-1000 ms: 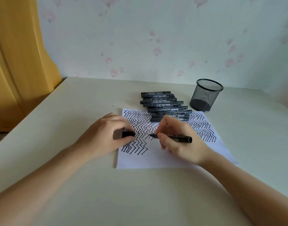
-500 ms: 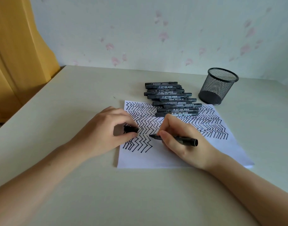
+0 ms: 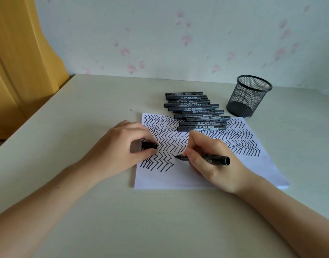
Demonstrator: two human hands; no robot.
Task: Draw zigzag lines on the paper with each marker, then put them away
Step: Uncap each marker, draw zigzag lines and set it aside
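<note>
Drawing step in hand. Right hand grips uncapped marker, tip on paper near centre. Left hand pinches cap. Next call, likely: recap, then into far-right mesh cup.

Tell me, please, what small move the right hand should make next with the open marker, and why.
Probably continue the bottom zigzag row rightward. The right hand holds the uncapped marker with its tip at the row's right end, and the paper beyond is blank. The left hand pinches the cap, so capping seems to come later.
</note>
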